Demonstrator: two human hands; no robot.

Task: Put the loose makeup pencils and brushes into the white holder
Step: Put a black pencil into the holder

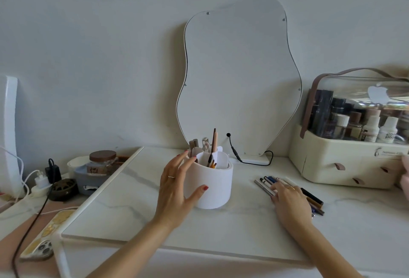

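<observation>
Near the centre of the frame, the white holder point(210, 183) is standing upright on the marble-patterned tabletop point(221, 224), already carrying several pencils and brushes that are poking above its rim. The left hand point(177, 186) is cupping the holder's left side, fingers spread wide along the rim and the thumb pressing against the front wall. Right of centre, the loose makeup pencils point(271, 183) are lying in a bunch on the tabletop, well apart from the holder. The right hand point(288, 199) is lying flat, palm down, over the middle of that bunch, with pencil ends sticking out at the upper left and lower right of it; whether the fingers are gripping any pencil I cannot tell. Behind the holder, a wavy-edged mirror point(239, 74) is leaning at the wall, and a cream cosmetics organizer point(345, 162) is sitting at the right edge of the frame.
</observation>
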